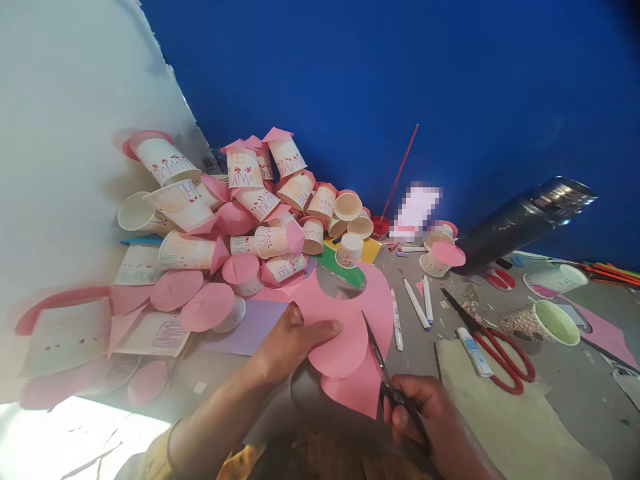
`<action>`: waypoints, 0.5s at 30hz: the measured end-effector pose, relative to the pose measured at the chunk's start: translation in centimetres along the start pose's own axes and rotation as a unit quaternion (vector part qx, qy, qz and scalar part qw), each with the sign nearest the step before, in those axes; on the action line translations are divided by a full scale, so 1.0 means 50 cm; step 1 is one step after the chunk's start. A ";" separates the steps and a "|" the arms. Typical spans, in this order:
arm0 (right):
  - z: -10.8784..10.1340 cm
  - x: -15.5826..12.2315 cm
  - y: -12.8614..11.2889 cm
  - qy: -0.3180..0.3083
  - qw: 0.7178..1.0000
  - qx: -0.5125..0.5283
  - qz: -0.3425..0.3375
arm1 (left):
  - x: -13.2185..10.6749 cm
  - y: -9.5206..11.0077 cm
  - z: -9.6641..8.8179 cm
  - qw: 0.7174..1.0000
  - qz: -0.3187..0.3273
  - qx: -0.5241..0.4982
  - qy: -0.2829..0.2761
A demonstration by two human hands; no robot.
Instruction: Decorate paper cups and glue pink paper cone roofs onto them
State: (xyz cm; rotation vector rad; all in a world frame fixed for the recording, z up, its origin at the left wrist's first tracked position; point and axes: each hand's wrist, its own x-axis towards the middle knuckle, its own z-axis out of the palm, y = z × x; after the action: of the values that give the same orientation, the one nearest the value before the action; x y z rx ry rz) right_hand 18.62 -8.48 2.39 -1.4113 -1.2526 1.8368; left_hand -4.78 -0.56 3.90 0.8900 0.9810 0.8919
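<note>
In the head view, we have our left hand (286,339) clamped on the pink paper (343,350), thumb pressed on top; we cannot tell how the fingers beneath it lie. The paper extends forward and to the right of that thumb. Our right hand's (417,408) fingers are closed around the black-handled scissors (375,345), whose blades point away from them, at the paper; we cannot tell whether the tips touch it. Beyond our left fingers, we see a pile of decorated paper cups (273,241). Right of our right fingers, and farther off, lie a glue tube (474,352) and red-handled scissors (483,329), touching. White markers (416,303) lie ahead of those fingers.
</note>
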 end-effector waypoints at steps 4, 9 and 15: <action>-0.005 -0.003 -0.007 -0.001 1.000 -0.016 0.011 | 0.001 0.006 -0.002 1.000 -0.010 -0.006 -0.022; -0.006 -0.002 -0.010 -0.009 1.000 -0.018 0.014 | 0.001 0.018 0.000 0.999 -0.021 -0.010 -0.049; -0.010 -0.003 -0.001 -0.009 1.000 -0.017 0.002 | 0.003 0.028 0.001 0.996 -0.035 -0.020 -0.078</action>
State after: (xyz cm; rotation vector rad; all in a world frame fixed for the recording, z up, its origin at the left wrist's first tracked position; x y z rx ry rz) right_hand 19.11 -8.41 2.51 -1.4199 -1.2964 1.8432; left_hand -5.00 0.08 5.16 0.8728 0.8505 0.7691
